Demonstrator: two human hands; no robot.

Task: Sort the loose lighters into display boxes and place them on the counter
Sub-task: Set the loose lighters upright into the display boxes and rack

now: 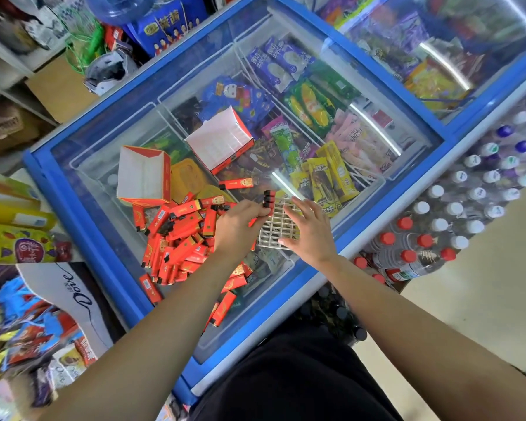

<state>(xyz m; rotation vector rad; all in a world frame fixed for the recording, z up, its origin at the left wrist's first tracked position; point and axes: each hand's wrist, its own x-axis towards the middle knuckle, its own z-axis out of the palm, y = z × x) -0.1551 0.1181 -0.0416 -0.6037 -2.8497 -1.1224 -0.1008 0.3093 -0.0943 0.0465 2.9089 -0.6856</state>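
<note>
blue-framed glass freezer (82, 226), capped bottles (456, 214), pale floor (483, 299).

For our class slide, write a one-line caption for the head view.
The left hand holds red lighters at a white grid tray the right hand touches, beside a loose pile.

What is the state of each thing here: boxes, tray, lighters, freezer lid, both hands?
near display box: open, empty
far display box: open, empty
grid tray: lying flat, visible cells empty
loose lighters: heaped on the lid
freezer lid: closed
left hand: grips several lighters
right hand: fingers straight, resting on tray
</note>
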